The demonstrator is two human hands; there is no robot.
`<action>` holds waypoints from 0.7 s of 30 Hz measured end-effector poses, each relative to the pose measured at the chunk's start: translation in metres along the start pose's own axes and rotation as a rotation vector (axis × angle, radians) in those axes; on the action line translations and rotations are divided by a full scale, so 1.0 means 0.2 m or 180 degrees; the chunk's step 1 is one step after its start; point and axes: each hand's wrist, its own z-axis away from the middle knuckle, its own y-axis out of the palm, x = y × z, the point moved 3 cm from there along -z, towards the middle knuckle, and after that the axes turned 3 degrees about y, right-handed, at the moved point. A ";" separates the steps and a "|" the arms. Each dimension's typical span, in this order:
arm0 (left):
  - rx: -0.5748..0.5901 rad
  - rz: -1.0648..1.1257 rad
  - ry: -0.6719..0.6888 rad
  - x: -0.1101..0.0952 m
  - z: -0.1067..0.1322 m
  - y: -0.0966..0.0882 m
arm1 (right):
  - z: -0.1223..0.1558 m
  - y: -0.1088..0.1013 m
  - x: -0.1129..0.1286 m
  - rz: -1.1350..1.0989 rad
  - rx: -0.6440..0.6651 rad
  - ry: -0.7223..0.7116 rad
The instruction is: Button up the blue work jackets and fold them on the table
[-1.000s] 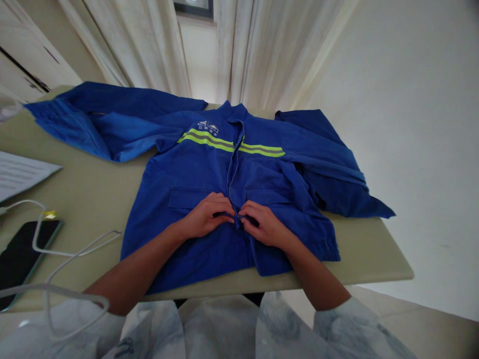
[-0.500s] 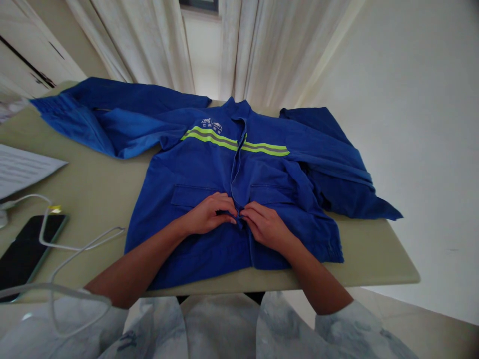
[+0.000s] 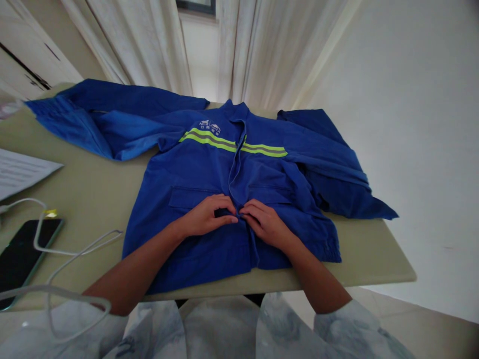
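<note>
Two things at far left, seen from the lower front opening: printed paper just above nine o'clock and dark phone just below, crossed by white cable. Next, spread front up across the surface, blue jacket, near sleeve toward ten o'clock, striped band toward twelve. Left hand at nine o'clock, beside the opening: thumb and forefinger nearly together, apparently pinching the cloth edge. Right hand at three, fingertips gathered on the facing edge, thumb mostly hidden; exact grip hard to make out. For good handling: pinch close to the edges, hold both level, work with fingertips only, and avoid dragging the hem toward six. Farther right, other sleeve toward two, over darker blue cloth at three.
</note>
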 end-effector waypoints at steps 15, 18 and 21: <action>-0.0095 0.0560 -0.0042 0.05 -0.02 0.01 | 0.00 -0.02 0.00 -0.0430 -0.0535 0.0260; -0.0092 0.0564 -0.0065 0.06 -0.02 0.01 | 0.00 -0.02 0.00 -0.0434 -0.0549 0.0221; -0.0115 0.0425 -0.0120 0.07 -0.01 0.02 | 0.00 -0.01 0.00 -0.0415 -0.0537 0.0199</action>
